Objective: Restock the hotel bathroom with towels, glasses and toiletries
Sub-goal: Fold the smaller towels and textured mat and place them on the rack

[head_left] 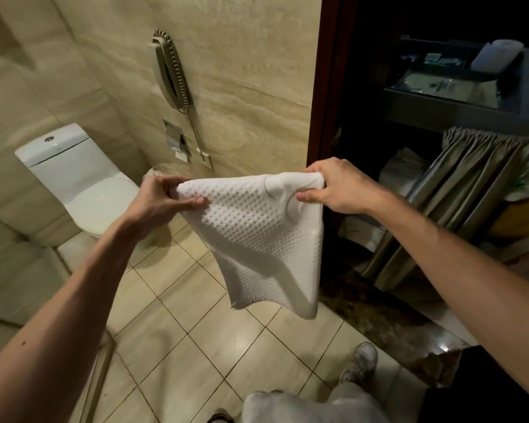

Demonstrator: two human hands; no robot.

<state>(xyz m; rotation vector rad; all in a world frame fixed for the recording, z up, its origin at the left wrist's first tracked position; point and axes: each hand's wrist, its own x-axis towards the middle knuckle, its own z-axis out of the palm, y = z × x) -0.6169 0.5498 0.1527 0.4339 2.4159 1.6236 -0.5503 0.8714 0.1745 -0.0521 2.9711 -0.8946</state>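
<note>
A white towel (266, 236) with a dotted weave hangs in the air above the tiled floor, held by its two upper corners. My left hand (162, 199) pinches the left corner between thumb and fingers. My right hand (336, 187) grips the bunched right corner. The towel's lower part droops folded towards the floor.
A white toilet (74, 178) stands at the left against the beige marble wall, under a wall phone (171, 71). At the right, past the dark door frame (327, 117), a housekeeping cart (458, 178) with a grey curtain holds folded linen. My shoes (361, 361) are below.
</note>
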